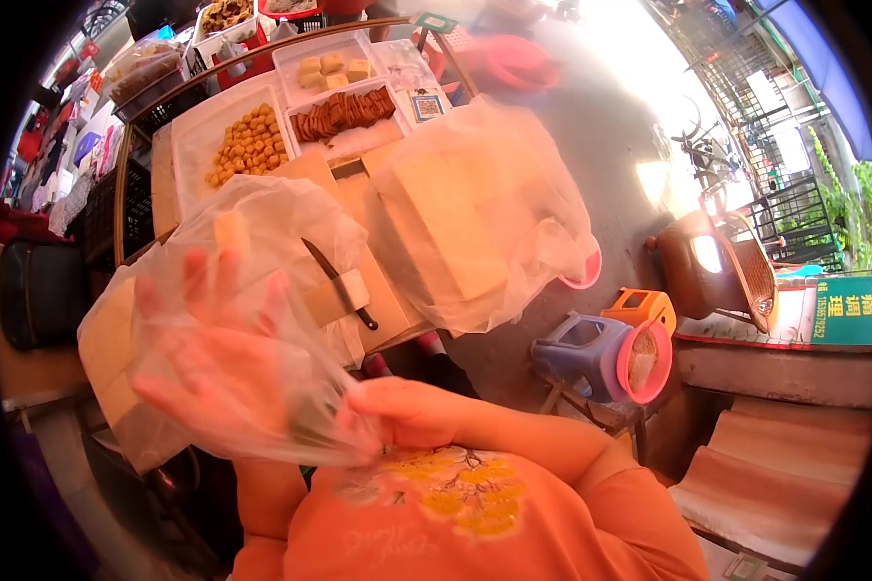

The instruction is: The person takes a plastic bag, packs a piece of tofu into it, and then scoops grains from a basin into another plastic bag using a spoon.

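Observation:
My left hand (223,358) is inside a thin clear plastic bag (305,387), its fingers spread toward the table. Pinched in my right hand (397,412) is the edge of that bag, near my orange shirt. Beyond my left hand, translucent plastic covers pale blocks (107,339) on the left of the table. A knife (334,276) with a dark handle lies by a small pale piece (352,289), right of my left hand. More pale slabs (446,232) sit under another plastic sheet (543,184) further right.
Trays of round yellow balls (250,143), brown slices (344,114) and yellow blocks (334,72) stand at the table's far side. A blue stool (581,353), a pink basin (644,363) and an orange stool (639,308) are on the right. A brown chair (698,261) stands beyond.

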Motion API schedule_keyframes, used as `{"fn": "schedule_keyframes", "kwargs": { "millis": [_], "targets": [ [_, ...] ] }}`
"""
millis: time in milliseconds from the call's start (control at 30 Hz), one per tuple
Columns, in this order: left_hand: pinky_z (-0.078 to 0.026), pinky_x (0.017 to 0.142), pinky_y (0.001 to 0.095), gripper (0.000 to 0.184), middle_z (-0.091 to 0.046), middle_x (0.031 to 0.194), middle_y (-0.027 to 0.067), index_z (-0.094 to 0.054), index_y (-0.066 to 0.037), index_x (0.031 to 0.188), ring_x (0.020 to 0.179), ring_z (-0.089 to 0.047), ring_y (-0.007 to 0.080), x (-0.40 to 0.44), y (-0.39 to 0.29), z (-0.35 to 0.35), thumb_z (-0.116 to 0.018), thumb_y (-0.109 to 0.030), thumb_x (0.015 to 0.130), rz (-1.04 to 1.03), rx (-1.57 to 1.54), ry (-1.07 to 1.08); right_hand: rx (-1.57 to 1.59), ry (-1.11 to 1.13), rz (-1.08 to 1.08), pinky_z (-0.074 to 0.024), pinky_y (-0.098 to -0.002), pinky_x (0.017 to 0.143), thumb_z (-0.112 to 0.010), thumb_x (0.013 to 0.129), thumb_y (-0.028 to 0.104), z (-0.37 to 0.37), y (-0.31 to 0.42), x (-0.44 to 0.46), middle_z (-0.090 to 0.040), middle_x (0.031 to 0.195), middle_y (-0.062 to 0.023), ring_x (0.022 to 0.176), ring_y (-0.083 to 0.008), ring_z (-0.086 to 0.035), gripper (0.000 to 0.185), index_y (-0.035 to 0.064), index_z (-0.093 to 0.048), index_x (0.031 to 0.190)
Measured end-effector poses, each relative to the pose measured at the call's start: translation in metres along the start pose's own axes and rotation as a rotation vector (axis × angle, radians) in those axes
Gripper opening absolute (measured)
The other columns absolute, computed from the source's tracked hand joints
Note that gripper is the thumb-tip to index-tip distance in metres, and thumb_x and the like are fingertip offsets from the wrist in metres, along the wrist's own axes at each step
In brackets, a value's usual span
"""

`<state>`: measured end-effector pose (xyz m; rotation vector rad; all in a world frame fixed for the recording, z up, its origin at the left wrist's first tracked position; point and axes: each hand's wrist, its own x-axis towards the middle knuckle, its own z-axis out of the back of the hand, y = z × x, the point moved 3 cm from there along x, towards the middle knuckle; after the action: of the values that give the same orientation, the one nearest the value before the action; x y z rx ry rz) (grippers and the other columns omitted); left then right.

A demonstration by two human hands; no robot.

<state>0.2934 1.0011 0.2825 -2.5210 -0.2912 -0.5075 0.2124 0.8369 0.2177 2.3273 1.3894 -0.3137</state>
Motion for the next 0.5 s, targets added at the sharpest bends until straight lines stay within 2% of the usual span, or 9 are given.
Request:
{"fn": "schedule_keyframes", "kwargs": {
  "millis": [67, 133, 167, 200, 300, 367, 400, 467, 500],
  "targets": [
    [-0.022, 0.102, 0.0693, 0.067, -0.035, 0.145, 0.0125, -0.029, -0.024, 0.145, 0.135, -0.03, 0.036, 0.004, -0.011, -0.001, -0.052, -0.051, 0.088, 0.111, -0.087, -0.157, -0.216, -0.339, 0.33, -0.0471, -0.0306, 0.077, -0.055, 0.093, 0.026, 0.034, 0.016, -0.016, -0.058, 0.09, -0.007, 0.084, -0.0166, -0.056, 0.03, 0.0037, -0.055, 0.113],
    [-0.015, 0.104, 0.0698, 0.067, -0.036, 0.145, 0.0105, -0.031, -0.024, 0.144, 0.137, -0.026, 0.0341, 0.003, -0.039, 0.008, -0.052, -0.051, 0.087, 0.081, -0.069, -0.111, -0.803, -1.092, 0.88, -0.0435, -0.0333, 0.083, -0.064, 0.085, 0.021, 0.127, 0.024, -0.052, -0.053, 0.1, -0.011, 0.093, -0.0216, -0.052, 0.04, 0.0051, -0.052, 0.119],
    [-0.012, 0.104, 0.07, 0.066, -0.037, 0.145, 0.0095, -0.033, -0.024, 0.144, 0.139, -0.023, 0.0332, 0.003, -0.051, 0.014, -0.052, -0.051, 0.087, 0.058, -0.058, -0.091, -1.029, -1.474, 1.061, -0.0417, -0.0347, 0.086, -0.069, 0.081, 0.018, 0.162, 0.028, -0.072, -0.05, 0.105, -0.013, 0.097, -0.0241, -0.05, 0.047, 0.0058, -0.05, 0.122],
    [-0.005, 0.106, 0.0683, 0.065, -0.038, 0.144, 0.0106, -0.035, -0.023, 0.143, 0.139, -0.022, 0.0324, 0.005, -0.055, 0.013, -0.052, -0.051, 0.087, 0.09, -0.096, 0.049, -1.182, -1.694, 1.051, -0.0401, -0.0358, 0.088, -0.07, 0.079, 0.019, 0.178, 0.035, -0.088, -0.045, 0.108, -0.0152, 0.099, -0.0277, -0.047, 0.051, 0.007, -0.048, 0.123],
    [-0.005, 0.106, 0.0678, 0.065, -0.041, 0.142, 0.0114, -0.036, -0.022, 0.142, 0.138, -0.024, 0.0327, -0.006, -0.052, 0.008, -0.052, -0.051, 0.087, 0.092, -0.101, -0.011, -1.6, -2.06, 0.637, -0.0436, -0.0373, 0.082, -0.068, 0.079, 0.019, 0.221, 0.055, -0.096, -0.053, 0.099, -0.0156, 0.09, -0.0278, -0.052, 0.041, 0.0036, -0.054, 0.114],
    [-0.004, 0.106, 0.0674, 0.064, -0.042, 0.141, 0.0122, -0.038, -0.021, 0.141, 0.138, -0.025, 0.033, -0.015, -0.043, 0.005, -0.05, -0.053, 0.087, 0.138, -0.093, -0.042, -1.079, -1.683, 0.664, -0.0462, -0.0357, 0.072, -0.065, 0.081, 0.019, 0.257, 0.097, -0.095, -0.059, 0.081, -0.0122, 0.075, -0.0236, -0.056, 0.026, 0.0008, -0.059, 0.098],
    [-0.004, 0.106, 0.0672, 0.064, -0.043, 0.141, 0.0126, -0.038, -0.021, 0.141, 0.137, -0.026, 0.0331, -0.02, -0.038, 0.004, -0.05, -0.054, 0.087, 0.164, -0.086, -0.061, -1.06, -1.604, 0.893, -0.0461, -0.0334, 0.066, -0.063, 0.083, 0.02, 0.242, 0.126, -0.086, -0.06, 0.074, -0.01, 0.067, -0.0209, -0.056, 0.023, -0.0013, -0.059, 0.092],
    [-0.005, 0.107, 0.0653, 0.064, -0.041, 0.141, 0.0133, -0.039, -0.017, 0.14, 0.138, -0.025, 0.0329, -0.029, -0.027, 0.002, -0.054, -0.05, 0.086, 0.209, -0.118, -0.124, -0.94, -1.345, 1.093, -0.046, -0.0304, 0.063, -0.059, 0.087, 0.019, 0.207, 0.178, -0.066, -0.062, 0.073, -0.0083, 0.066, -0.0164, -0.058, 0.022, -0.0029, -0.058, 0.085],
    [-0.006, 0.107, 0.0643, 0.064, -0.04, 0.141, 0.0137, -0.04, -0.016, 0.139, 0.138, -0.024, 0.0328, -0.031, -0.02, 0.002, -0.055, -0.048, 0.086, 0.241, -0.134, -0.152, -1.014, -1.201, 1.152, -0.0459, -0.0295, 0.067, -0.058, 0.088, 0.018, 0.18, 0.208, -0.055, -0.062, 0.075, -0.0084, 0.071, -0.016, -0.058, 0.021, -0.0028, -0.058, 0.085]
  ]
}}
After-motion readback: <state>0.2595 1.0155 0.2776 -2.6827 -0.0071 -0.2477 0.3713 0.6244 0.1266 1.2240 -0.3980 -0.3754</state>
